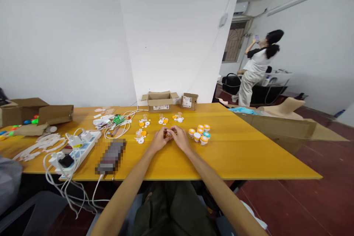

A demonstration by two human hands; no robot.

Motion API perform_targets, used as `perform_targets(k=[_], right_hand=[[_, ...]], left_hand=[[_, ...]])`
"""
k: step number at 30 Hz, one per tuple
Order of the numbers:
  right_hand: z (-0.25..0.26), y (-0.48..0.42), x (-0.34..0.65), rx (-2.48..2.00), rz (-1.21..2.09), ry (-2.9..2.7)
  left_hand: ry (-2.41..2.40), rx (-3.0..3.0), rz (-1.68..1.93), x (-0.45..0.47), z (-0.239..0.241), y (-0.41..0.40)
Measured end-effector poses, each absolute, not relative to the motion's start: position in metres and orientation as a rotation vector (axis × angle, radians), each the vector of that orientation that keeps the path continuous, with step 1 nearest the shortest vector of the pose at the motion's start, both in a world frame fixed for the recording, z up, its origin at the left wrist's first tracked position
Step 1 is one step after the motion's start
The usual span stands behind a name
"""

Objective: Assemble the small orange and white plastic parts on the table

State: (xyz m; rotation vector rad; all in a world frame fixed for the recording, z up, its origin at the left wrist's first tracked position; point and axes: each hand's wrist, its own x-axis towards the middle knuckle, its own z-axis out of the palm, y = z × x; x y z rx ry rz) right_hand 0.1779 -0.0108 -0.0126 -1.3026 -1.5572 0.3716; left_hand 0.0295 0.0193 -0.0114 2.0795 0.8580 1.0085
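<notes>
While the left hand (159,140) and the right hand (179,138) are meeting above the tabletop (243,155), they are holding a small clear piece (167,134) between curled, nearly closed fingers that are mostly hiding it. The step in hand is apparently close two-handed work on that piece; the next move is likely calling for a steady hold and light fingertip pressure. Beside the right hand, squat round jars (204,141), see-through below orange, white or teal lids, are standing clustered. Left and ahead, orange plastic bits (143,133) and flat white discs (141,140) are lying in loose groups on the smooth, wood-toned surface.
</notes>
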Motion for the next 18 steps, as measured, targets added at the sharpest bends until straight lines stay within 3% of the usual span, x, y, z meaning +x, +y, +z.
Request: perform_targets(k=[18], right_hand=[[-0.019, 0.000, 0.178, -1.051, 1.018, -1.257]], left_hand=[[0.822, 1.740, 1.217, 0.022, -0.011, 0.031]])
